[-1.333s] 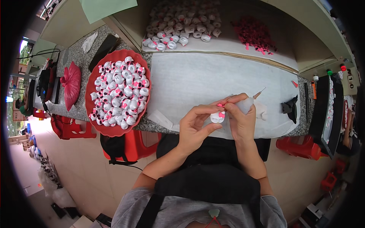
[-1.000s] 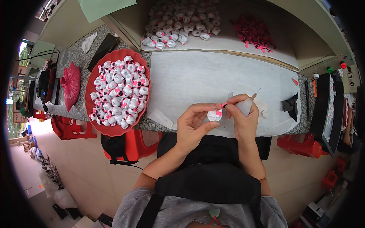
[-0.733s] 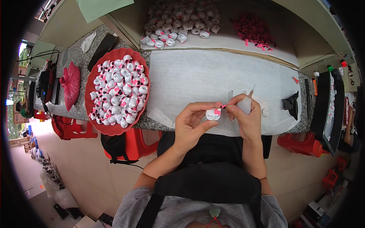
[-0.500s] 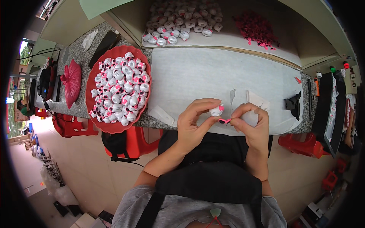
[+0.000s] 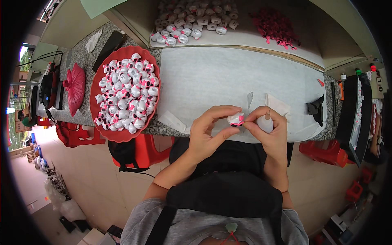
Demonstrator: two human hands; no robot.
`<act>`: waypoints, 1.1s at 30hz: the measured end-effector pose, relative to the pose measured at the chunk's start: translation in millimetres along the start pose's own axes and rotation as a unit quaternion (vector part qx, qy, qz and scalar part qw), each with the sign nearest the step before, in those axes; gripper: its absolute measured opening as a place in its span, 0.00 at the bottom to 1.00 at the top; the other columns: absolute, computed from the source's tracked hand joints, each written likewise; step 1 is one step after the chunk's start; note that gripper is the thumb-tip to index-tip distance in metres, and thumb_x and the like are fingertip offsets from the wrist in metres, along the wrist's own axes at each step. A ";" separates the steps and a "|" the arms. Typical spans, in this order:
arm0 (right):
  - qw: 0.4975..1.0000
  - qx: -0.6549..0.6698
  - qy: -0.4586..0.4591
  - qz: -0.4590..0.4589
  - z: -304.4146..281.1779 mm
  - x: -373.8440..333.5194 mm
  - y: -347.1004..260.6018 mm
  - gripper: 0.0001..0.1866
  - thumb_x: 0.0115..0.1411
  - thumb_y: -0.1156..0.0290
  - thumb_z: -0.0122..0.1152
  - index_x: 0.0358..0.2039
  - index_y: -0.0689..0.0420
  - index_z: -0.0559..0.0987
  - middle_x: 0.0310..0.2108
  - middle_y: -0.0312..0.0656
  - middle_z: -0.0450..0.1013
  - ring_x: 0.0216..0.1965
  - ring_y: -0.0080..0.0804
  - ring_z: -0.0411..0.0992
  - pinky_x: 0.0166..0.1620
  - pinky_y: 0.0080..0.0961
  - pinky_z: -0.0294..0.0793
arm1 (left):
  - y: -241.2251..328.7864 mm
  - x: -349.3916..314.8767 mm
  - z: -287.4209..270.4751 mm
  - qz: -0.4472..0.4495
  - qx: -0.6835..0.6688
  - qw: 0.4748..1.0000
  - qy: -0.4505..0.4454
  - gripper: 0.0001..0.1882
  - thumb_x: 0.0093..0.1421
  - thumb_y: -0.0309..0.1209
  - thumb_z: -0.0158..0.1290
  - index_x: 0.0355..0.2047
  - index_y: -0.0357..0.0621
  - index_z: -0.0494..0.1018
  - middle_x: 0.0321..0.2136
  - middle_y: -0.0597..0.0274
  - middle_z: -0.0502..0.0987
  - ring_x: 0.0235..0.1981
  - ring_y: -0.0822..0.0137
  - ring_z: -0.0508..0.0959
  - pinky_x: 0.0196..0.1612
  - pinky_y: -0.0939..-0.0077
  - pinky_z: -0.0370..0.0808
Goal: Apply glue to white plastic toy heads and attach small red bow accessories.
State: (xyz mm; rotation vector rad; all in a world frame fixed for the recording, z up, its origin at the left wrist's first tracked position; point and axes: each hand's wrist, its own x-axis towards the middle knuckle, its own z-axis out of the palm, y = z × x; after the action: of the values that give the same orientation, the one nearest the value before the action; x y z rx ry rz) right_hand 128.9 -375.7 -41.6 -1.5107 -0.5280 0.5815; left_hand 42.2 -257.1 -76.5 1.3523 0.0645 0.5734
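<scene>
Between the thumb and fingers of my left hand (image 5: 203,134) sits a small white toy head (image 5: 234,118) with a pink bow. Tiny pink sunglasses (image 5: 237,124) with dark lenses lie against its lower front. My right hand (image 5: 272,136) pinches the right end of the glasses with thumb and forefinger. A small white squeeze bottle (image 5: 265,123) with a thin tip is tucked in the same hand. Both hands are over the front edge of a white-covered worktop (image 5: 204,81). To the left, a red scalloped basin (image 5: 95,90) is heaped with similar heads wearing glasses.
Behind the worktop, a shelf holds a pile of white heads (image 5: 196,18) and a heap of pink glasses (image 5: 275,26). A pink plastic bag (image 5: 76,90) lies at far left. Black scrap (image 5: 315,110) and white tissue (image 5: 277,104) are on the right. Red stools (image 5: 151,153) stand below.
The pink sunglasses, held apart below the toy head before, have come up against its front. My right hand has moved slightly closer to my left, and the bottle in it has tilted.
</scene>
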 end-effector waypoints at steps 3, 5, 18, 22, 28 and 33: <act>1.000 -0.007 -0.001 -0.028 0.3 -1.1 5.5 0.07 0.39 0.83 0.57 0.21 0.63 0.70 0.20 0.36 0.67 0.23 0.18 0.64 0.28 0.14 0.62 | 2.3 1.3 -2.2 -0.044 -0.055 0.997 -0.010 0.12 0.47 0.19 0.49 0.34 0.34 0.65 0.37 0.47 0.67 0.40 0.62 0.68 0.41 0.73 0.66; 0.999 -0.013 0.003 -0.052 0.6 -1.3 7.9 0.09 0.39 0.83 0.58 0.23 0.63 0.70 0.21 0.36 0.67 0.23 0.19 0.64 0.28 0.14 0.62 | 3.1 0.9 -3.2 -0.044 -0.072 0.996 -0.009 0.12 0.47 0.20 0.49 0.34 0.33 0.65 0.36 0.46 0.67 0.40 0.62 0.68 0.41 0.73 0.66; 0.982 0.166 -0.087 0.014 0.6 -4.5 9.9 0.12 0.39 0.79 0.61 0.27 0.63 0.72 0.28 0.39 0.71 0.24 0.17 0.65 0.28 0.13 0.63 | 2.9 -0.9 -5.7 -0.056 -0.135 0.987 -0.071 0.12 0.45 0.18 0.50 0.33 0.35 0.68 0.36 0.51 0.69 0.42 0.62 0.68 0.45 0.73 0.64; 0.984 0.157 -0.085 0.006 1.1 -4.9 12.7 0.11 0.40 0.79 0.61 0.27 0.63 0.72 0.28 0.40 0.71 0.23 0.17 0.65 0.25 0.13 0.63 | 2.6 -1.7 -5.2 -0.051 -0.133 0.988 -0.058 0.11 0.45 0.18 0.50 0.32 0.36 0.69 0.36 0.51 0.70 0.41 0.62 0.68 0.44 0.73 0.65; 0.982 0.175 -0.076 0.006 5.6 -5.6 13.3 0.12 0.38 0.80 0.61 0.27 0.63 0.71 0.26 0.42 0.70 0.21 0.20 0.66 0.21 0.13 0.62 | 0.2 -3.3 -7.2 -0.045 -0.120 0.990 -0.051 0.10 0.45 0.19 0.50 0.31 0.36 0.70 0.34 0.53 0.71 0.40 0.61 0.70 0.42 0.74 0.66; 0.980 0.185 -0.071 0.001 8.7 -6.6 16.1 0.11 0.40 0.80 0.61 0.28 0.63 0.71 0.21 0.39 0.69 0.19 0.17 0.64 0.22 0.11 0.61 | 4.4 -3.1 -3.6 -0.022 -0.098 0.994 -0.029 0.09 0.47 0.22 0.49 0.32 0.36 0.69 0.33 0.53 0.71 0.38 0.62 0.70 0.41 0.74 0.66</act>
State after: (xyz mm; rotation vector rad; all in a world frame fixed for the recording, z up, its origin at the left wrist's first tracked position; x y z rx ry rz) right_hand 117.8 -373.7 -57.4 -1.1233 -0.4971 0.7489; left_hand 36.6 -254.8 -74.1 1.1722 -0.0103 0.4905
